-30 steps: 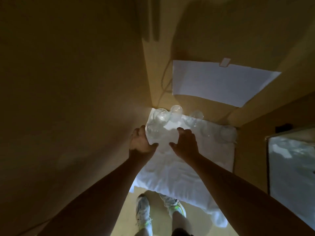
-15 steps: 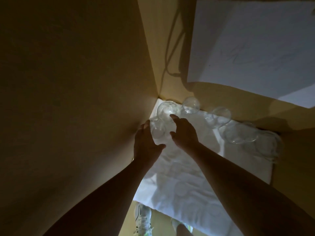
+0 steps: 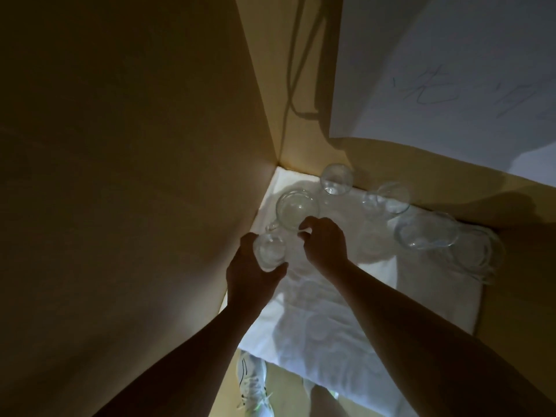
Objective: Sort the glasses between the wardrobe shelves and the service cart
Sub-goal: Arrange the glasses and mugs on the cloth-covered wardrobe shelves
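Several clear glasses stand on a white cloth [image 3: 331, 311] that covers a wardrobe shelf. My left hand [image 3: 252, 275] grips a small clear glass [image 3: 269, 251] close to the left wall. My right hand [image 3: 325, 245] has curled fingers touching the rim of a larger handled glass [image 3: 296, 209]. Behind it a round glass [image 3: 336, 179] sits in the corner. More glasses [image 3: 427, 234] line the back wall to the right. The light is dim.
The wardrobe's tan side wall [image 3: 135, 176] rises close on the left, the back wall [image 3: 301, 85] ahead. A white paper sheet with handwriting [image 3: 451, 70] hangs on the back wall. My shoes [image 3: 252, 386] show below the shelf's front edge.
The view has moved closer into the shelf. My left hand has closed round the small glass, and my right hand has reached forward to the larger handled glass.
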Action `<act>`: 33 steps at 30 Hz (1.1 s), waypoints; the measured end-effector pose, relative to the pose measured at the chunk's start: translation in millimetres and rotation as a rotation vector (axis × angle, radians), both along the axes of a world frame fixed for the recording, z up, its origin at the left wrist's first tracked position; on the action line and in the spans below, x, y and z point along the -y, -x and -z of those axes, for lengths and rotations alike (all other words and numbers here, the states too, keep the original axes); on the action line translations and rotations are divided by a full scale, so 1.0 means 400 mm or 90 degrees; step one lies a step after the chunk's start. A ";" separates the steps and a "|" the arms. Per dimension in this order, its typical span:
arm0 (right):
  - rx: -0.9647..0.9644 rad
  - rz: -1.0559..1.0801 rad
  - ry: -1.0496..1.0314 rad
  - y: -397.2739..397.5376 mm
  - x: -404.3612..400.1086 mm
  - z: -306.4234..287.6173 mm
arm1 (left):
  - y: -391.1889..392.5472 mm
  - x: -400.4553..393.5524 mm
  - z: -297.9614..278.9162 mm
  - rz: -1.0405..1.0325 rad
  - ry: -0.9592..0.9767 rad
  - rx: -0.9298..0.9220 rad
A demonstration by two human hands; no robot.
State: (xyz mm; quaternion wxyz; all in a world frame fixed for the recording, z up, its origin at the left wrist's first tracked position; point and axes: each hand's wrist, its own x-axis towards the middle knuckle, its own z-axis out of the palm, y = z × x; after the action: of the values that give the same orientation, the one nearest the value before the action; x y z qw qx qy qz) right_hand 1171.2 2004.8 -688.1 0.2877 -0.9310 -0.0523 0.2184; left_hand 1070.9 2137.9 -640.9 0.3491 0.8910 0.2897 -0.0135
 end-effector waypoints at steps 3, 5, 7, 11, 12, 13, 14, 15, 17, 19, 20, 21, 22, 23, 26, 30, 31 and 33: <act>-0.024 -0.027 0.015 0.055 0.047 -0.007 | 0.061 0.004 -0.012 -0.007 0.003 -0.038; -0.031 -0.049 0.031 0.079 0.087 -0.012 | 0.093 0.008 -0.018 -0.006 0.010 -0.053; -0.033 -0.063 0.043 0.089 0.121 -0.015 | 0.110 0.012 -0.020 -0.008 0.016 -0.055; -0.026 0.047 -0.003 0.110 0.130 -0.042 | 0.123 0.020 -0.014 -0.028 0.033 -0.047; -0.019 0.106 -0.034 0.123 0.119 -0.052 | 0.124 0.022 -0.011 -0.029 0.036 -0.041; -0.005 0.167 -0.066 0.138 0.105 -0.057 | 0.125 0.022 -0.007 -0.028 0.039 -0.034; 0.019 0.218 -0.087 0.156 0.088 -0.058 | 0.126 0.021 -0.002 -0.027 0.039 -0.027; 0.039 0.258 -0.091 0.174 0.070 -0.053 | 0.125 0.020 0.002 -0.026 0.038 -0.022; 0.003 0.338 -0.093 0.201 0.033 -0.030 | 0.120 0.015 0.008 -0.030 0.035 -0.014; -0.104 0.434 -0.117 0.212 -0.005 -0.002 | 0.116 0.008 0.016 -0.039 0.032 -0.011; -0.155 0.471 -0.141 0.212 -0.024 0.010 | 0.114 0.005 0.020 -0.041 0.029 -0.008; -0.197 0.507 -0.168 0.208 -0.041 0.020 | 0.113 0.003 0.025 -0.042 0.026 -0.005; -0.230 0.548 -0.190 0.202 -0.054 0.032 | 0.112 0.001 0.029 -0.047 0.025 -0.005; -0.264 0.593 -0.202 0.190 -0.063 0.042 | 0.112 -0.001 0.035 -0.052 0.025 -0.006; -0.386 0.702 -0.227 0.153 -0.072 0.062 | 0.115 -0.006 0.049 -0.062 0.023 -0.013; -0.427 0.709 -0.286 0.154 -0.055 0.063 | 0.124 0.001 0.043 -0.067 0.024 -0.005; -0.430 0.677 -0.277 0.159 -0.046 0.056 | 0.128 0.005 0.034 -0.062 0.024 0.000; -0.432 0.626 -0.275 0.168 -0.025 0.044 | 0.132 0.009 0.015 -0.038 0.020 0.004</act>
State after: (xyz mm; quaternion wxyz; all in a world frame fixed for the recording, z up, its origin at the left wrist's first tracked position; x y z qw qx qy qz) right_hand 1104.0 2014.7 -705.8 0.5366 -0.6460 0.4322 0.3285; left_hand 1018.3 2134.5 -647.0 0.3642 0.8765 0.3148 -0.0047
